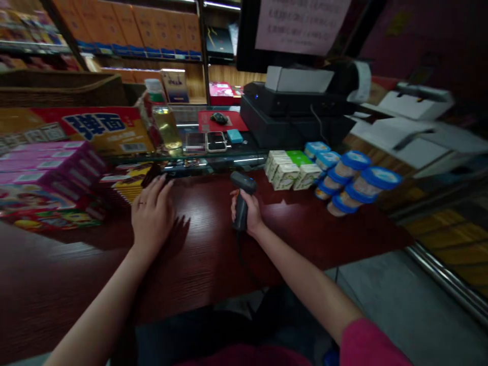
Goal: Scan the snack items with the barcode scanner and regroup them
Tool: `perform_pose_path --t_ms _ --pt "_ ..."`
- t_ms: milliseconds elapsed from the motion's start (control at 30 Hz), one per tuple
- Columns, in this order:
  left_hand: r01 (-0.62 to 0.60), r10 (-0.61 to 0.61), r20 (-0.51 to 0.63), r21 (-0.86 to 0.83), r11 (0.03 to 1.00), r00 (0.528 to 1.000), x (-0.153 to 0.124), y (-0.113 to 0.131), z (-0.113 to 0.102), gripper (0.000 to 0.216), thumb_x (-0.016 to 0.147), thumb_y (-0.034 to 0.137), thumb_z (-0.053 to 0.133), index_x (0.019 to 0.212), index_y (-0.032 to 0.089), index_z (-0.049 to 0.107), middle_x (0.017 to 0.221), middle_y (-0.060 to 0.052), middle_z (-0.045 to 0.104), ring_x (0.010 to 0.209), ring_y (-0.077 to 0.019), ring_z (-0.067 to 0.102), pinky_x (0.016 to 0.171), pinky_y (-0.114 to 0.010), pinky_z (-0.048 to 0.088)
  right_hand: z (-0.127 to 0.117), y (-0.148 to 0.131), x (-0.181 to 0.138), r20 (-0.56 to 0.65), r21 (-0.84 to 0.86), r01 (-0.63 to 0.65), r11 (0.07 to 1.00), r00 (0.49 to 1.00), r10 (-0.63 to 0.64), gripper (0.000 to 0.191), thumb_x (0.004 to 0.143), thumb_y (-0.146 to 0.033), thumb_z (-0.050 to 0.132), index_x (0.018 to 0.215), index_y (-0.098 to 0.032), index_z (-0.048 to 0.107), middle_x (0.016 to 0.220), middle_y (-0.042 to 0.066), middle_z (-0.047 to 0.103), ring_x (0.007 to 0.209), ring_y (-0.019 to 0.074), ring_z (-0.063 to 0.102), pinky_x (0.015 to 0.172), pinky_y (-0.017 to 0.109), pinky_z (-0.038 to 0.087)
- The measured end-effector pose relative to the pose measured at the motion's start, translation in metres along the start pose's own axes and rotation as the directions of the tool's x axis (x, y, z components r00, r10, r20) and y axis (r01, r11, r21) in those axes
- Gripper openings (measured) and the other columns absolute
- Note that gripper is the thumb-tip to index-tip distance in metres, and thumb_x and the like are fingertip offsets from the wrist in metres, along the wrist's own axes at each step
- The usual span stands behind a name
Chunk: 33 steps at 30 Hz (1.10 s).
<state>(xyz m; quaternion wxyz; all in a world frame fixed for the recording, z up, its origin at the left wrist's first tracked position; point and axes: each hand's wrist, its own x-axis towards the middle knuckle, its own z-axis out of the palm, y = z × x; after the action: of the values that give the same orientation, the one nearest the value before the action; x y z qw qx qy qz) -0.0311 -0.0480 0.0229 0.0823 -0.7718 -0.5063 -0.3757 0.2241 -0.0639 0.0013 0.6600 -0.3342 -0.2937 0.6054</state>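
Note:
My right hand (248, 211) is wrapped round the grip of a dark handheld barcode scanner (241, 195), held upright over the dark red wooden counter (213, 239), its head pointing away from me. My left hand (152, 213) hovers flat with fingers stretched out, a ring on one finger. Its fingertips reach a small dark object (152, 175) at the counter's far edge; what it is I cannot make out. Small white and green cartons (290, 170) and stacked blue-lidded cups (354, 180) stand to the right of the scanner.
Pink and yellow boxed goods (49, 173) pile up at left. A bottle of yellow liquid (168, 124), two phones (208, 142) and a red mouse pad (224, 122) lie on a glass shelf. A black register with receipt printer (297, 109) stands behind. Grey floor lies at right.

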Motion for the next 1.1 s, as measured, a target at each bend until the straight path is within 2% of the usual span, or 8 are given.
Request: perform_pose_path --t_ms 133,233,500,633,767,900,967,1100 --pt "-0.226 0.259 0.224 -0.163 0.96 0.94 0.004 0.072 0.049 0.059 0.097 0.02 0.048 0.156 0.025 0.045 0.159 -0.011 0.05 0.147 -0.0288 0.049 0.118 -0.048 0.041 -0.032 -0.03 -0.025 -0.105 -0.007 0.112 0.994 0.988 -0.113 0.034 0.074 -0.046 0.077 0.092 -0.021 0.063 0.064 -0.007 0.057 0.043 0.0092 0.049 0.035 0.022 0.043" --pt "-0.29 0.36 0.256 -0.274 0.917 0.897 0.02 0.126 0.09 0.062 0.097 0.02 0.048 0.159 0.022 0.038 0.164 -0.012 0.044 0.151 -0.0269 0.043 0.119 -0.046 0.04 -0.064 -0.055 -0.038 -0.247 -0.034 0.203 0.979 0.947 -0.205 0.035 0.069 -0.039 0.081 0.092 -0.022 0.059 0.063 -0.008 0.056 0.043 0.0089 0.049 0.037 0.022 0.043" --pt "-0.168 0.232 0.094 -0.447 0.879 0.968 0.081 0.229 0.186 0.074 0.093 0.023 0.059 0.162 0.021 0.03 0.172 -0.014 0.025 0.162 -0.0284 0.018 0.124 -0.049 0.031 -0.125 -0.089 -0.057 -0.499 -0.024 0.312 0.95 0.819 -0.282 0.033 0.069 -0.042 0.076 0.091 -0.022 0.059 0.061 -0.009 0.053 0.043 0.0078 0.047 0.039 0.021 0.039" --pt "-0.214 0.295 0.133 -0.429 0.877 0.946 0.083 0.235 0.195 0.061 0.095 0.023 0.058 0.154 0.025 0.045 0.172 -0.01 0.029 0.162 -0.0302 0.018 0.123 -0.052 0.028 -0.124 -0.087 -0.058 -0.531 0.044 0.305 0.951 0.814 -0.236 0.029 0.071 -0.04 0.072 0.09 -0.021 0.06 0.061 -0.008 0.052 0.044 0.0078 0.046 0.04 0.022 0.038" --pt "-0.214 0.327 0.181 -0.46 0.862 0.927 0.075 0.231 0.187 0.039 0.099 0.024 0.054 0.136 0.03 0.062 0.155 -0.009 0.055 0.148 -0.0304 0.043 0.12 -0.051 0.029 -0.124 -0.086 -0.057 -0.548 0.077 0.303 0.95 0.809 -0.214 0.027 0.072 -0.038 0.07 0.091 -0.02 0.061 0.06 -0.008 0.052 0.044 0.0075 0.047 0.04 0.022 0.038" --pt "-0.119 0.282 0.183 -0.603 0.788 0.942 0.072 0.222 0.188 0.052 0.096 0.021 0.057 0.148 0.026 0.052 0.149 -0.013 0.057 0.139 -0.03 0.05 0.118 -0.05 0.035 -0.129 -0.087 -0.059 -0.518 0.063 0.313 0.948 0.822 -0.237 0.028 0.073 -0.039 0.072 0.091 -0.021 0.06 0.06 -0.008 0.053 0.043 0.0071 0.047 0.04 0.02 0.038" --pt "0.016 0.18 0.18 -0.749 0.662 0.967 0.069 0.207 0.188 0.067 0.093 0.026 0.065 0.156 0.024 0.041 0.149 -0.015 0.055 0.135 -0.0301 0.053 0.115 -0.047 0.041 -0.13 -0.087 -0.061 -0.462 0.05 0.299 0.953 0.853 -0.244 0.03 0.074 -0.041 0.074 0.092 -0.021 0.06 0.06 -0.008 0.053 0.042 0.0072 0.047 0.038 0.02 0.039" --pt "0.316 -0.043 0.314 -0.923 0.221 0.948 0.055 0.152 0.172 0.093 0.08 0.041 0.084 0.159 0.03 0.036 0.142 -0.012 0.06 0.123 -0.0274 0.064 0.105 -0.039 0.054 -0.125 -0.086 -0.065 -0.261 0.037 0.158 0.987 0.955 -0.143 0.036 0.078 -0.049 0.074 0.094 -0.021 0.06 0.062 -0.007 0.054 0.041 0.0087 0.047 0.033 0.02 0.039"
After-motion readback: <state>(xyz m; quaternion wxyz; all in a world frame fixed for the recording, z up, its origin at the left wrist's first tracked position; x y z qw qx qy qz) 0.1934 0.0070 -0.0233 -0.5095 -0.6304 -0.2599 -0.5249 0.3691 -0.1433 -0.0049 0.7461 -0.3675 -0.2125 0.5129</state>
